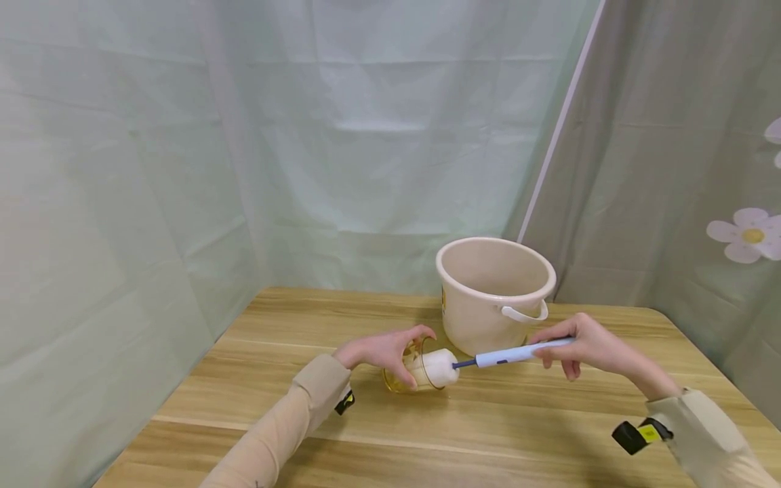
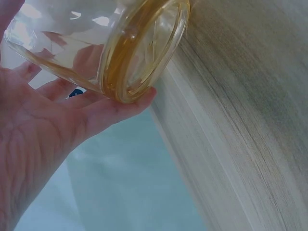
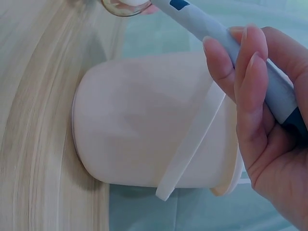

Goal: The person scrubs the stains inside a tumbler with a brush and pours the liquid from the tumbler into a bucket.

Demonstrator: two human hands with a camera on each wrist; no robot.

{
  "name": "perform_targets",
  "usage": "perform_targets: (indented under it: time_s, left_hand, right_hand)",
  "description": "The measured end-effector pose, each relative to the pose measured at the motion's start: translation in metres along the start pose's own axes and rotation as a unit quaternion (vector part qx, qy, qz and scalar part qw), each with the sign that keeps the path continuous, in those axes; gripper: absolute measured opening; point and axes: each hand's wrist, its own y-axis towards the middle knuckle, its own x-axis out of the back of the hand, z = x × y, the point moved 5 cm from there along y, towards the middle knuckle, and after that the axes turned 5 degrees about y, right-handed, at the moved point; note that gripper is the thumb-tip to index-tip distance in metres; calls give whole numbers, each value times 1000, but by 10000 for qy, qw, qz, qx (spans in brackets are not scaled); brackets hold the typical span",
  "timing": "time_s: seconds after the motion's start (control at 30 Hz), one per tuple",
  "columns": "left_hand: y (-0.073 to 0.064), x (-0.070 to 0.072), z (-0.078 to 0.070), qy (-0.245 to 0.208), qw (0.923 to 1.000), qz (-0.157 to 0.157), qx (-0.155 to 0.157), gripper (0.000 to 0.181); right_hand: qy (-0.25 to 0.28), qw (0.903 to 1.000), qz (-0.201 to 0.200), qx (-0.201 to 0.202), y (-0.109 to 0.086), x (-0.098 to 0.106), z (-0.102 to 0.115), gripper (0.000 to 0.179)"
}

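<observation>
In the head view, an amber-tinted clear glass cup lies tipped over, its mouth facing right. My left hand grips it from the left, thumb and fingers round its wall. The left wrist view shows the cup's thick base with a finger curled against it. A sponge cup brush has its white sponge head partly inside the cup's mouth. Its pale blue handle is held between the thumb and fingers of my right hand. The deeper part of the sponge is blurred by the glass.
A cream bucket with a white carrying handle stands behind the brush, close to my right hand. The wood-grain table ends at the back against pale green curtains.
</observation>
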Motion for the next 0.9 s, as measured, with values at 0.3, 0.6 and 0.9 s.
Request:
perform_targets:
  time_s: [0.3, 0.6, 0.9]
  left_hand:
    - [0, 0, 1, -121, 9997, -8, 196, 86]
    - [0, 0, 1, -209, 9996, -27, 188, 82]
    - [1, -1, 1, -175, 9998, -41, 91, 80]
  right_hand:
    - [15, 9999, -137, 105, 3, -2, 1, 18]
    - [17, 9992, -409, -18, 3, -1, -1, 19]
    - [-168, 9984, -514, -156, 3, 2, -3, 18]
